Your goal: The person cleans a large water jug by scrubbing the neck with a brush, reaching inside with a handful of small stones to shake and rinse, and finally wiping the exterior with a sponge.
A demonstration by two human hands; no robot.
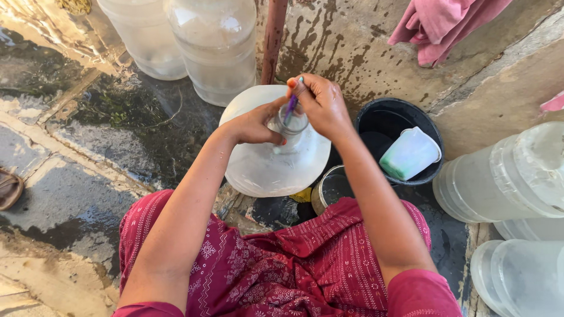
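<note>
A large clear plastic water jug stands upright on the wet ground in front of my knees. My left hand grips its neck from the left side. My right hand is above the mouth, closed on a thin purple-handled brush that points down into the jug's opening. The brush's lower end is hidden inside the neck.
A black bucket to the right holds a white jug with green inside. A small metal pot sits by my knee. More clear water jugs stand at the back and right. A rusty pipe rises against the stained wall.
</note>
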